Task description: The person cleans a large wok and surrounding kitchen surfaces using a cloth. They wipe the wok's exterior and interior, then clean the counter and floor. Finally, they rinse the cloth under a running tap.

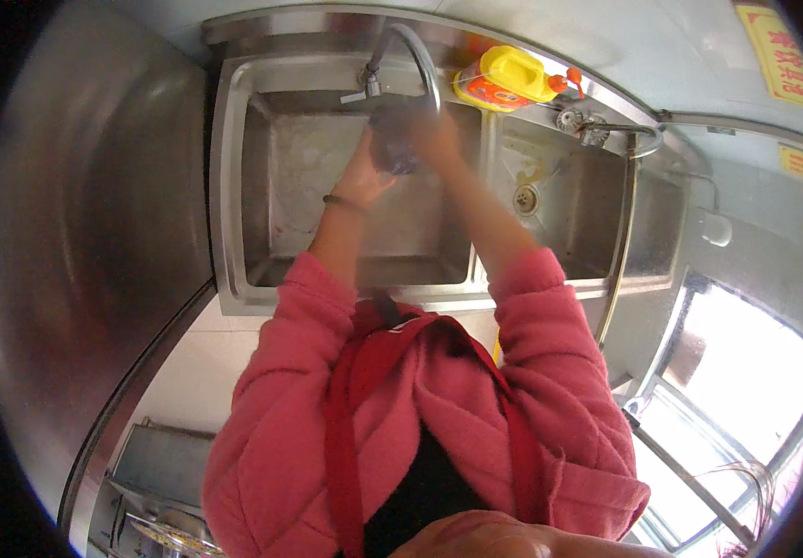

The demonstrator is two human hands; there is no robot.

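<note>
A dark purplish item (401,157), blurred by motion and possibly a cloth or a small container, is held over the large left basin of a stainless steel sink (317,230). My left hand (363,171) grips it from the left and below, with a dark band around the wrist. Against its upper right side is my right hand (436,139), too blurred to show how the fingers lie. The gooseneck faucet (419,52) arches over to the right hand, and its spout end is close to that hand. Whether water runs cannot be told.
A yellow jug (509,77) with a red cap stands on the sink's back ledge. Right of the divider, a second basin (582,209) has a drain (525,200) and another faucet (628,132). A tall metal panel (108,195) borders the left side.
</note>
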